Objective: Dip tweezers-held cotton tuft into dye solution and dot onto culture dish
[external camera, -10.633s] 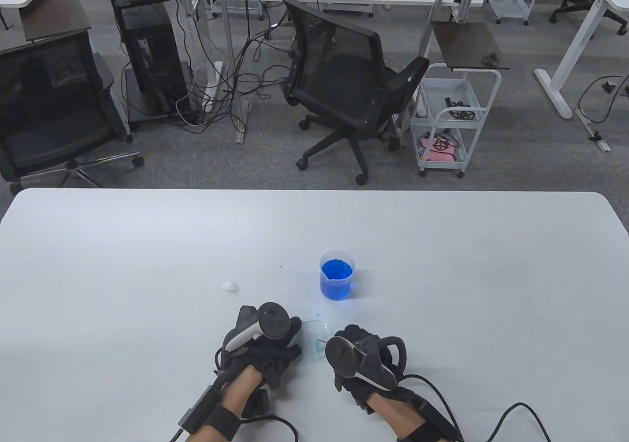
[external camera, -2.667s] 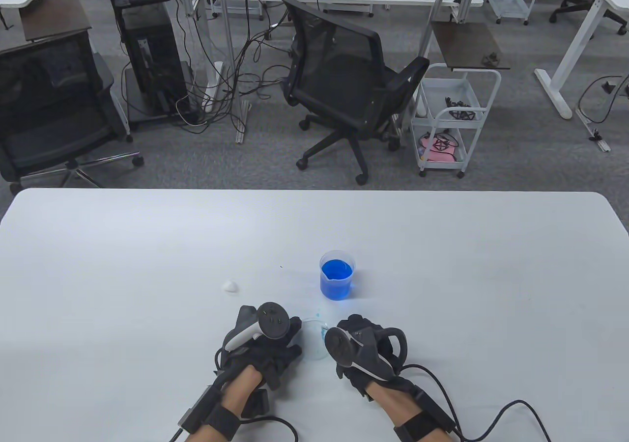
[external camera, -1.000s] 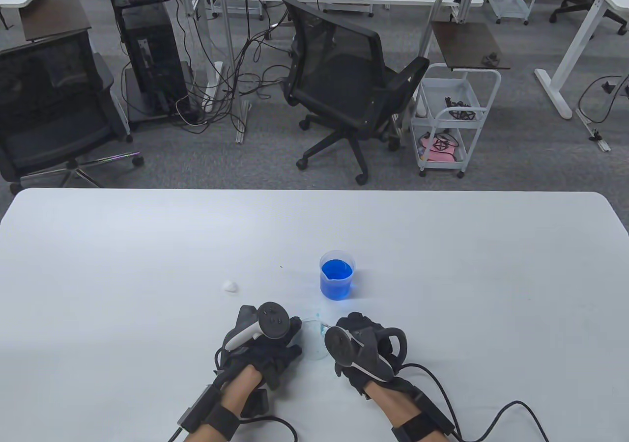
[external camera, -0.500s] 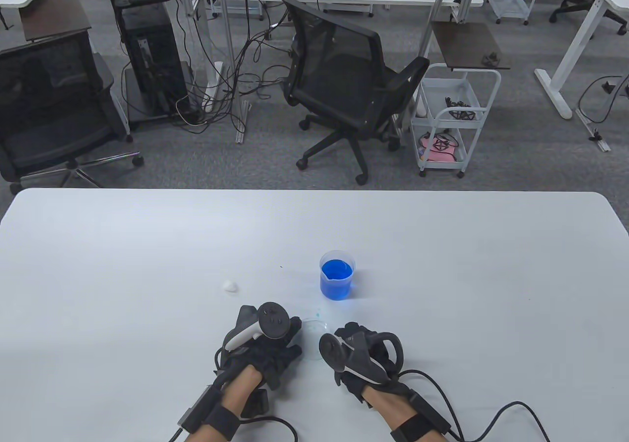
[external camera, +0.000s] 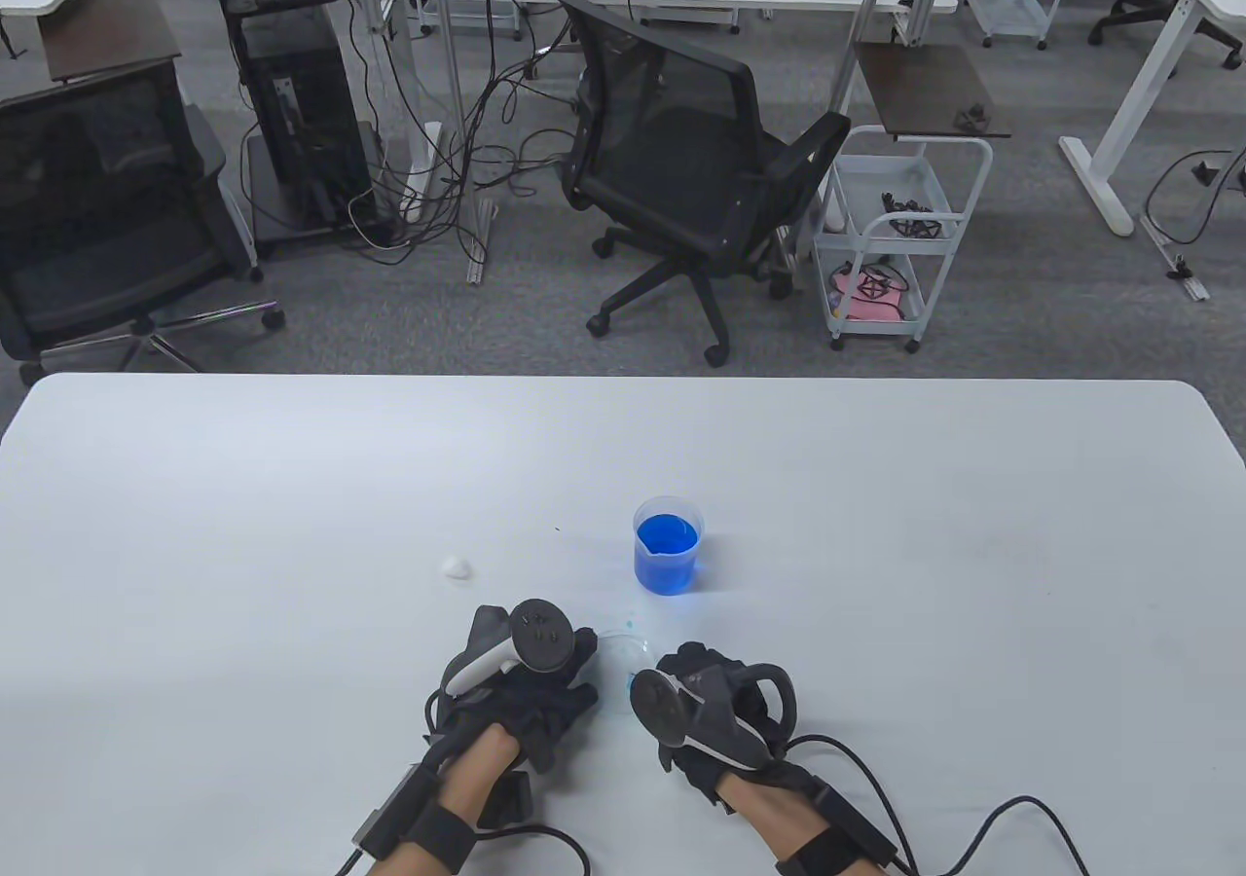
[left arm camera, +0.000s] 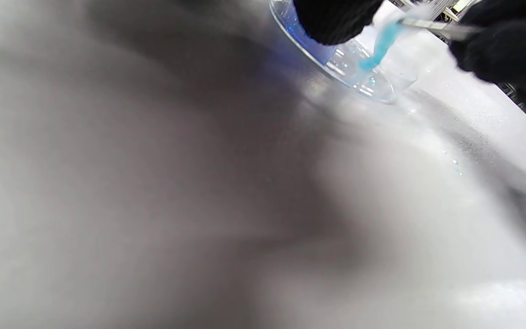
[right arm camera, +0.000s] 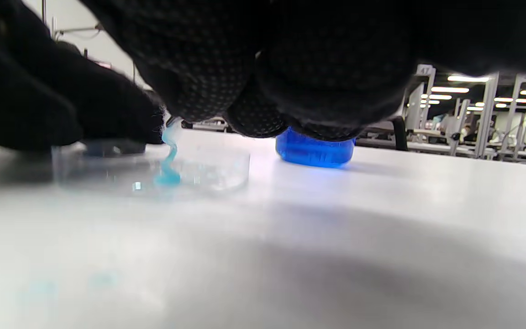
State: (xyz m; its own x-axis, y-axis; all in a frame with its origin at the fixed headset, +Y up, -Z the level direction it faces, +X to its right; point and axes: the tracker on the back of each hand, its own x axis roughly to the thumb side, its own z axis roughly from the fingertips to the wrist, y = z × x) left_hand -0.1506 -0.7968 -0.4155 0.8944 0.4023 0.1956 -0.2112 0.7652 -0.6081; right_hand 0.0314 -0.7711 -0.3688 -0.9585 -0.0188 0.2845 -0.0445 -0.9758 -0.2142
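A clear culture dish (external camera: pixel 615 660) lies on the white table between my hands. My left hand (external camera: pixel 579 667) rests at its left edge, and in the left wrist view one fingertip (left arm camera: pixel 331 18) sits on the dish rim (left arm camera: pixel 372 93). My right hand (external camera: pixel 686 667) grips metal tweezers (left arm camera: pixel 432 25) that pinch a blue-dyed cotton tuft (left arm camera: pixel 379 45). The tuft (right arm camera: pixel 169 160) hangs down and touches the floor of the dish (right arm camera: pixel 226 176). A clear beaker of blue dye (external camera: pixel 668 545) stands just beyond the dish and also shows in the right wrist view (right arm camera: pixel 315 151).
A spare white cotton tuft (external camera: pixel 455 567) lies on the table left of the beaker. Small blue droplets (external camera: pixel 631 620) mark the table by the dish. Glove cables (external camera: pixel 983 818) trail to the near edge. Office chairs and a cart stand beyond the table.
My right hand has shifted slightly left and nearer over the dish with the tweezers. My left hand, the dish and the beaker have stayed put.
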